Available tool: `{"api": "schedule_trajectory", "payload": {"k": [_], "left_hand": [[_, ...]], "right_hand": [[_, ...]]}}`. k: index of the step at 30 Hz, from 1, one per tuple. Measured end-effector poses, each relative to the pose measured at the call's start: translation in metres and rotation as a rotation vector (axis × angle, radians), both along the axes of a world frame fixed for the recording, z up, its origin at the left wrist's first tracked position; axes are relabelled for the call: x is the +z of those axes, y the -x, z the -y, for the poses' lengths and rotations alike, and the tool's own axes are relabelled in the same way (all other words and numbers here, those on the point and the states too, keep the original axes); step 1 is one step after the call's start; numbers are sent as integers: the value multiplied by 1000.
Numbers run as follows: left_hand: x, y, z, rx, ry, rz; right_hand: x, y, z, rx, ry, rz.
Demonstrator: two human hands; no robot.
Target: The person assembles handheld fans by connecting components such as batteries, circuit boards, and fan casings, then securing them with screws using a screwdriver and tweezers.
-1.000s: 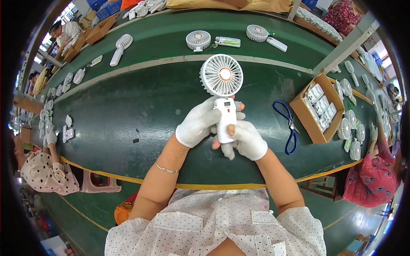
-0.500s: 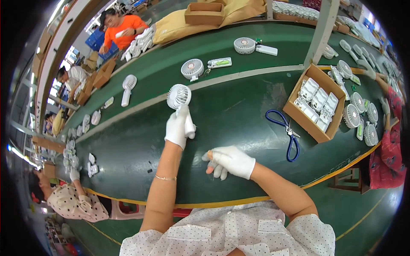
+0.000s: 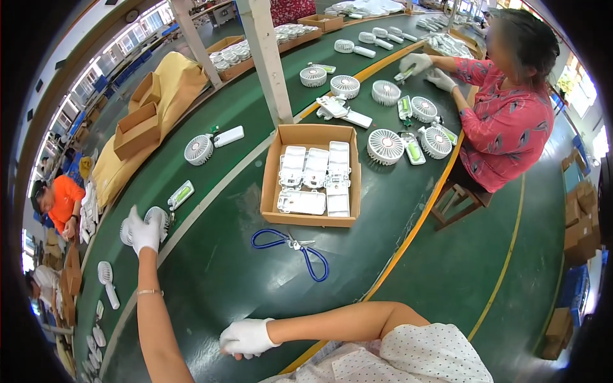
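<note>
My left hand (image 3: 145, 232), in a white glove, reaches over the green belt with its fingers apart. It lies between two white fan heads: one fan (image 3: 126, 233) on its left and another fan (image 3: 165, 225) partly under its fingers. Whether it touches a handle is hidden. Beside that second fan lies an open white handle with a green cell (image 3: 181, 195). My right hand (image 3: 248, 337), also gloved, is low over the table near its front edge. Its fingers are curled under, and what they hold, if anything, does not show.
A cardboard box (image 3: 271, 172) of white casings stands ahead, with blue-handled cutters (image 3: 306, 255) before it. Several fans (image 3: 385, 147) lie at the right, near a co-worker in a red patterned top (image 3: 504, 127). A white post (image 3: 267, 64) rises behind the box.
The view has swung to the right. My left hand has carried the white handheld fan from over the table onto the belt. My right hand remains curled near the front edge.
</note>
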State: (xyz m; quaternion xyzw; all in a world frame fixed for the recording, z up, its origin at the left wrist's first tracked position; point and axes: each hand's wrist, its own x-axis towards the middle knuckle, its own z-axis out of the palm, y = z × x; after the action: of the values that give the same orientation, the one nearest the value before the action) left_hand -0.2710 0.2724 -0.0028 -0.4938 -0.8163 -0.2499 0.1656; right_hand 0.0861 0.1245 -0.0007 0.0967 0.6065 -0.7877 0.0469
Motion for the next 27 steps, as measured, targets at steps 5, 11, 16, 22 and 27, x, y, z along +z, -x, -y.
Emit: {"api": "schedule_trajectory", "payload": {"k": [5,11,16,22,27], "left_hand": [[-3,-15,-26,50,231,319],[8,-29,30,-223,-172,1056],[44,-107,114,-547,-194,1382],[70,-218,199,-406,-200,870],[70,-235,223,-302,-117,436]], "right_hand": [[-2,1,1,28,-5,-18],[-4,11,-5,-270,-145,-155],[17,2,-20,-730,-697,-290],[28,0,-27,-868,-1022,-340],[32,-1,-18,-494,-431,-187]]}}
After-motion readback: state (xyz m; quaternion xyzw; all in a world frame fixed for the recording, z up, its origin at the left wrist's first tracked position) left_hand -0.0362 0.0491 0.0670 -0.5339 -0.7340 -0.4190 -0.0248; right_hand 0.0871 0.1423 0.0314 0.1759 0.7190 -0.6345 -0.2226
